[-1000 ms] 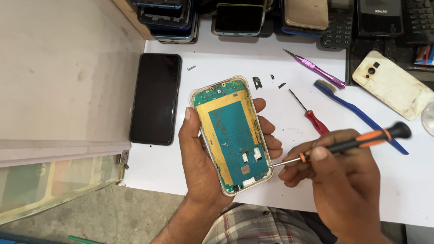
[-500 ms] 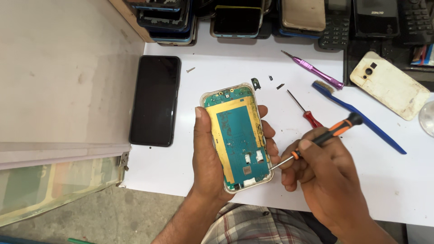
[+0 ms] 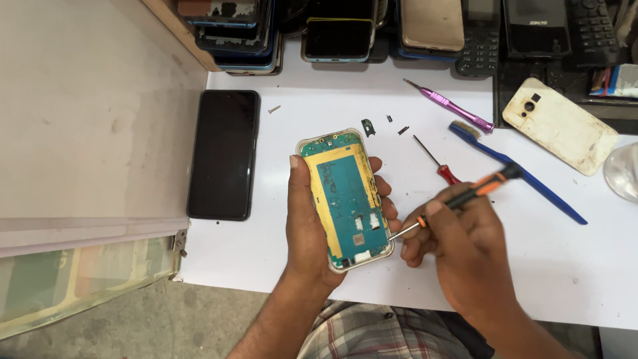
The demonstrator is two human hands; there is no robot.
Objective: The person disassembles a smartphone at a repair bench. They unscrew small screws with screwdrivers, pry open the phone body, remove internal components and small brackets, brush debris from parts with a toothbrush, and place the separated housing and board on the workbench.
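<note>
Opened phone [image 3: 345, 199] gripped in left hand [image 3: 309, 233] above white table [image 3: 319, 113], circuit board up. Orange-handled screwdriver [image 3: 458, 199] pinched in closed right hand [image 3: 465, 252], tip at phone's lower right edge. Best kept upright, seated squarely, pressed lightly while turning.

A white table [image 3: 319, 266] carries a black phone [image 3: 223, 154] near its left edge, a loose screw [image 3: 273, 109] beside it, a purple screwdriver [image 3: 450, 106], a blue brush [image 3: 518, 172], a red screwdriver [image 3: 436, 160] and a cream back cover [image 3: 559, 125] toward the right edge.
</note>
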